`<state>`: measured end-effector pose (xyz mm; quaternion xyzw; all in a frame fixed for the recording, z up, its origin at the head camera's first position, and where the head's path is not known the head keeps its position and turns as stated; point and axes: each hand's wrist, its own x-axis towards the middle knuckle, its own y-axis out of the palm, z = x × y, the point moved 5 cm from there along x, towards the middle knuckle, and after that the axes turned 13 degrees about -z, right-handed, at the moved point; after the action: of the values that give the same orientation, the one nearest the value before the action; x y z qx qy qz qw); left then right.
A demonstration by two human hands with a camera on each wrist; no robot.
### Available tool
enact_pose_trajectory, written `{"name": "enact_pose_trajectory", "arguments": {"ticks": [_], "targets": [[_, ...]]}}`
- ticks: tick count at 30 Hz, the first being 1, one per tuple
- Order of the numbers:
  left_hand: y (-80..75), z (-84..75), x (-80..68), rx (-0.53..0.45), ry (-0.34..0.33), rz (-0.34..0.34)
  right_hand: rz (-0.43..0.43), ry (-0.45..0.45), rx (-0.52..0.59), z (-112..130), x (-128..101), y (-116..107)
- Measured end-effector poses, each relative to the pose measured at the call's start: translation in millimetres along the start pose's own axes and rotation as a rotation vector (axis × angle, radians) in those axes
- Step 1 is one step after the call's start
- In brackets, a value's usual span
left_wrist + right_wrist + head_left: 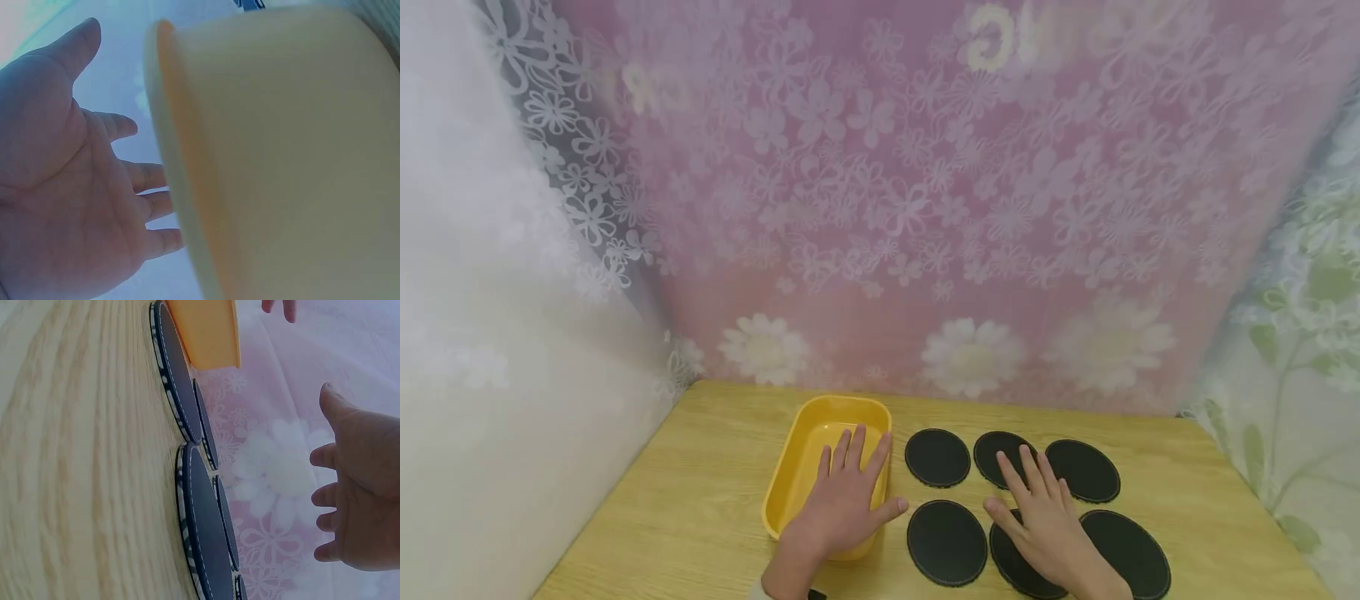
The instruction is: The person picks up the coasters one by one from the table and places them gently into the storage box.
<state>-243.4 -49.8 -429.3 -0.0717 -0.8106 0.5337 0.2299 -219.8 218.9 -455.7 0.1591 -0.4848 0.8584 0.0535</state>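
Coasters [937, 457] lie in two rows toward the counter's [685, 500] right edge, seemingly all laid; left hand [842, 504] and right hand [1043, 527] empty, fingers apart.

There are two hands: one left hand [842, 504] and one right hand [1045, 529]. One yellow tray [793, 492] is by the left fingers [855, 450]. I count six round black mats [937, 457]: two left of the right fingers [1032, 472], two partly hidden by them and their hand, two to their right. Past all the fingertips are maybe three big white flowers [973, 357], a bit blurry.
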Motion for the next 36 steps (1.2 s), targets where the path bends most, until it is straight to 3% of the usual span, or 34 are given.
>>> {"name": "enact_pose_trajectory", "arguments": {"ticks": [9,17,25,31,36], "targets": [[-6.6,18.9,1.6,-0.035,-0.037,-0.008,0.005,-0.002,0.006,5.5,2.2,0.4],[-7.7,23.9,-2.1,-0.095,-0.062,-0.013,0.03,0.017,0.038,2.2,0.3,0.6],[-26.8,32.7,-3.1,-0.18,-0.053,-0.015,0.049,-0.016,0.14,9.1,1.0,4.4],[-37.4,57.8,-9.0,-0.179,-0.075,-0.056,0.141,-0.028,0.214,18.3,-0.3,11.7],[-49.4,88.1,-14.7,-0.176,-0.108,-0.09,0.222,-0.016,0.241,22.7,-2.4,20.6]]}}
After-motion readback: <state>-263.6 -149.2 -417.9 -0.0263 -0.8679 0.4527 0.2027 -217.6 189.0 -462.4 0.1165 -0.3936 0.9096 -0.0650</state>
